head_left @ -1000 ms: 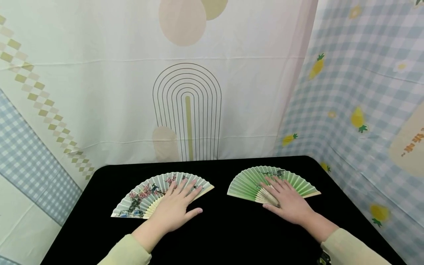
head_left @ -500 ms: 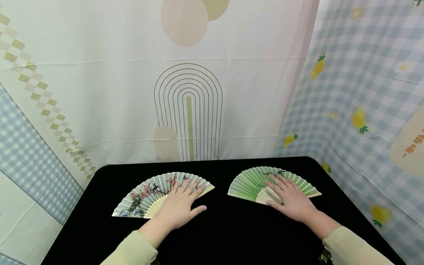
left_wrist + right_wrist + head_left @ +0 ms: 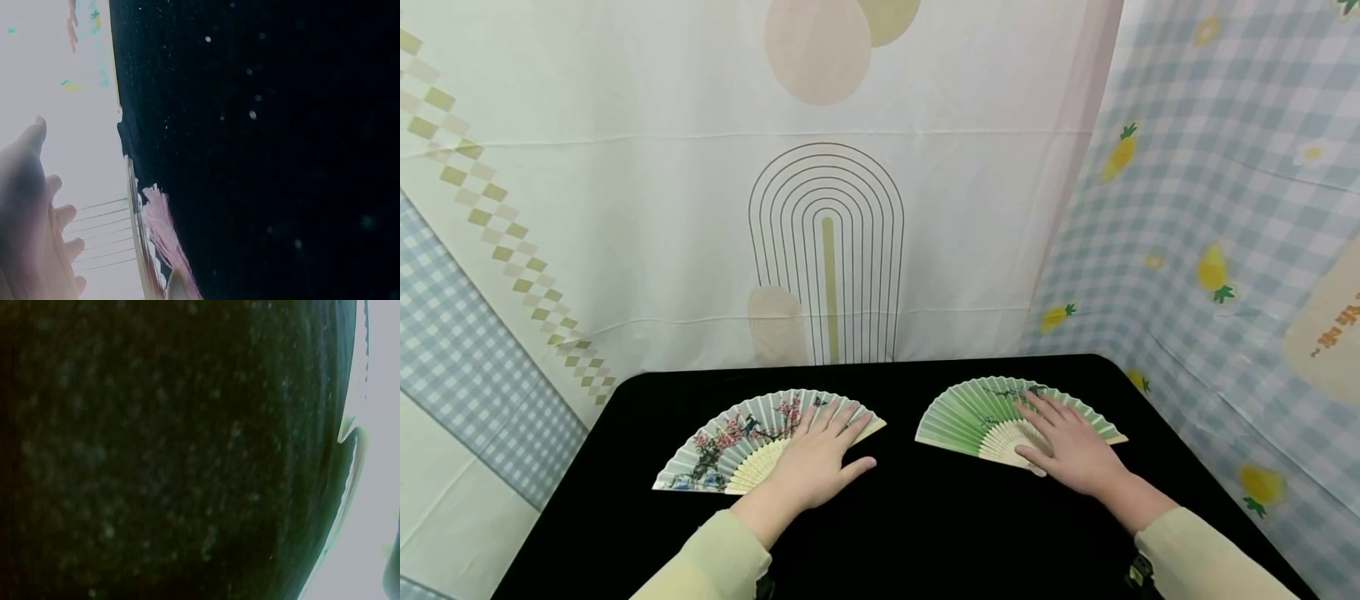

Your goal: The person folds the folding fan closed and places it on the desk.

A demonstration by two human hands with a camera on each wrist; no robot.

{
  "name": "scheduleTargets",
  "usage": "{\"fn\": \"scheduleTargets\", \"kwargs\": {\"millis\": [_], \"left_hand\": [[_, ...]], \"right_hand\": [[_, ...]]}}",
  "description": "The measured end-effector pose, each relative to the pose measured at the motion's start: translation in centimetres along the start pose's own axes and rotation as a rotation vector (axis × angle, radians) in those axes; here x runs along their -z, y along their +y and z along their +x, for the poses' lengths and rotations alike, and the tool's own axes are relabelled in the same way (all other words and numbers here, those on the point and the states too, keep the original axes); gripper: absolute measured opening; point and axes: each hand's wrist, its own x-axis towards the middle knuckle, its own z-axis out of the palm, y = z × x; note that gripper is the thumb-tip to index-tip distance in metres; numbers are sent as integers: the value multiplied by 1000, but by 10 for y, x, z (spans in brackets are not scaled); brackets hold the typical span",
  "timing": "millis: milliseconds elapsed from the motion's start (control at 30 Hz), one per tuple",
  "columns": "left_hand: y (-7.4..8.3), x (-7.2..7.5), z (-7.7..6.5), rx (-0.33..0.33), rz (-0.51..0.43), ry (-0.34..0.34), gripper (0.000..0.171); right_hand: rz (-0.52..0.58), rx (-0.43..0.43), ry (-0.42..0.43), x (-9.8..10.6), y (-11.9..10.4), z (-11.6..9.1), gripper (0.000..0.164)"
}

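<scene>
While left hand (image 3: 817, 460) hovers over floral fan (image 3: 730, 439), right hand (image 3: 1075, 446) above green fan (image 3: 958, 417)

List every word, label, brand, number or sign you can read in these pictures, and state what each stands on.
No text is clearly readable.
Orange lettering on the checked curtain at the right: stylised and blurred, cut off by the picture's edge, unreadable.
White floral fan and green fan: painted designs, no readable writing.
Wrist devices: too small and dark to tell.
</scene>
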Motion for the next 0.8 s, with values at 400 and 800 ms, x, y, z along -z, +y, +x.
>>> {"fn": "scheduleTargets", "kwargs": {"millis": [400,800], "left_hand": [[0,-8,15,14,-74,-52,72],[6,-16,39,85,-107,-135,73]], "right_hand": [[16,-36,13,2,19,-3,71],[16,-112,-30,2,34,-6,73]]}}
